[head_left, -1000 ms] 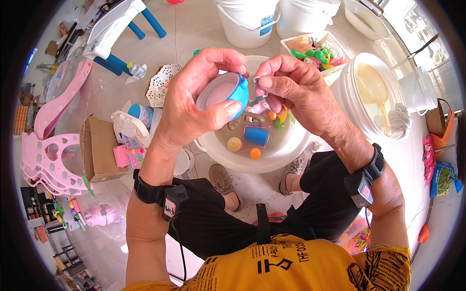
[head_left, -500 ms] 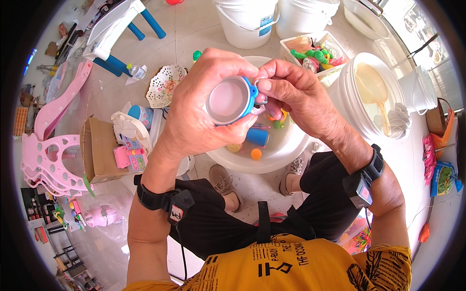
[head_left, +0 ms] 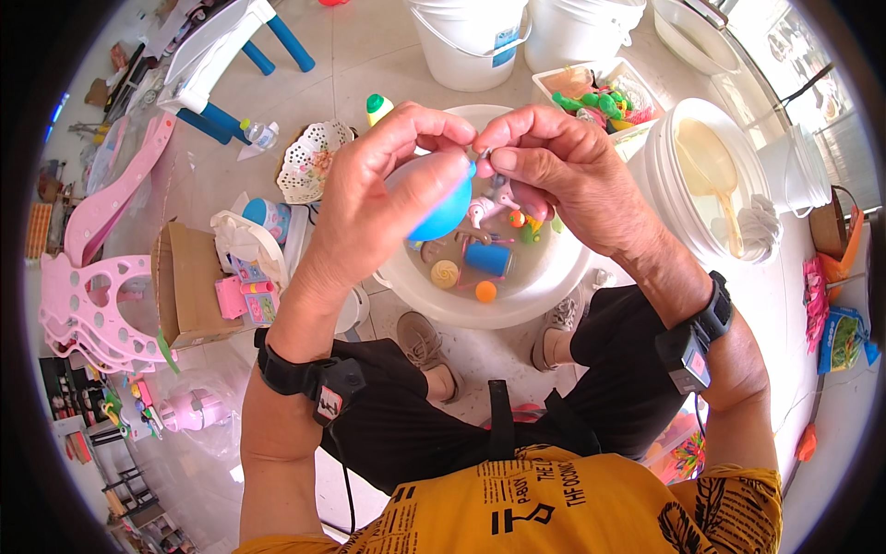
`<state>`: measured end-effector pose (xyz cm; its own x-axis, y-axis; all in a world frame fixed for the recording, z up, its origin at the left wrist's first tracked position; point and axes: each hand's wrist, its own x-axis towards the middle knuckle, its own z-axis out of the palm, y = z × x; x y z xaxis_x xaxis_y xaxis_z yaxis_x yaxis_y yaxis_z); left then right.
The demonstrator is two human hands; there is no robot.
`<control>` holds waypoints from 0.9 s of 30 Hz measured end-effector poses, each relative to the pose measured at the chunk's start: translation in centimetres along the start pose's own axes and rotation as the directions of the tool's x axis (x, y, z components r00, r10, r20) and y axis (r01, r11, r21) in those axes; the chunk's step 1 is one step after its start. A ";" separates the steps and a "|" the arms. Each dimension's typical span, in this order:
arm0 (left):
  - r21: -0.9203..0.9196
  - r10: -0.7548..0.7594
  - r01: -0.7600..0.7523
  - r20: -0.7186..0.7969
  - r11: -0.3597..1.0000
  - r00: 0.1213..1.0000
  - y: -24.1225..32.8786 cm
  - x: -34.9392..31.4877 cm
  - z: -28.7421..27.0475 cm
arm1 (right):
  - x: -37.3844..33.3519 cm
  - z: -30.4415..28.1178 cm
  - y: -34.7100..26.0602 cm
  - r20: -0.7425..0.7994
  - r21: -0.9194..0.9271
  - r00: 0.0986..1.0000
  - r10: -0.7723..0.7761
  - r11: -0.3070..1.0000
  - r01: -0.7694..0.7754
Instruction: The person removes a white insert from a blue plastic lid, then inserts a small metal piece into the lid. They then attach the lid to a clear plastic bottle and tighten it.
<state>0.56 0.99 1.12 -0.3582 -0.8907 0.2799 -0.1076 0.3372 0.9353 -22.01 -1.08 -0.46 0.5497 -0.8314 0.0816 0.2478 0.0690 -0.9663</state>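
My left hand (head_left: 355, 189) is closed round a small round blue case (head_left: 441, 210), its smooth blue side facing up. At the case's small tab, my right hand (head_left: 591, 185) pinches a small metal clasp (head_left: 486, 155) between thumb and forefinger. The fingertips of both hands nearly meet there. Both hands are above a white basin (head_left: 461, 314) of cloudy water. In it lie a blue cylinder (head_left: 487, 259), an orange ball (head_left: 485, 292), a cream swirled disc (head_left: 444, 274) and a pink toy figure (head_left: 495, 203). The right hand's lower fingers are partly hidden.
Right of the basin stands a white bucket (head_left: 657, 175) with a ladle (head_left: 729, 217) in it. A bin of colourful toys (head_left: 600, 106) is beyond. To the left are a lacy bowl (head_left: 314, 162), a cardboard box (head_left: 189, 286) and a green-capped bottle (head_left: 377, 107).
The blue case has turned over in my left hand: its pale, blue-rimmed face pointed up before, now its blue side does. My right hand still pinches at the tab.
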 end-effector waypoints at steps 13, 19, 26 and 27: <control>0.014 -0.199 0.198 0.114 0.980 0.973 -0.5 -0.1 0.5 | 0.2 0.6 -0.5 -0.040 -0.245 0.994 0.101 0.963 -0.108; 0.125 -0.186 0.175 0.079 0.977 0.979 -0.5 0.0 0.4 | 0.2 0.6 0.4 0.002 -0.398 1.000 -0.018 0.917 0.018; 0.058 -0.247 0.243 0.071 0.968 0.966 -0.9 -0.1 0.2 | 0.4 1.0 1.3 0.027 -0.540 0.968 -0.248 0.811 0.223; 0.013 -0.279 0.279 0.059 0.960 0.958 -1.0 -0.1 0.2 | 0.4 1.0 1.2 0.011 -0.517 0.973 -0.230 0.832 0.202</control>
<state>0.50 0.80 0.10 -0.3679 -0.9299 -0.0054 -0.2156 0.0796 0.9732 -20.67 -0.74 -1.30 0.4864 -0.8191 0.3041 -0.0955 -0.3957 -0.9134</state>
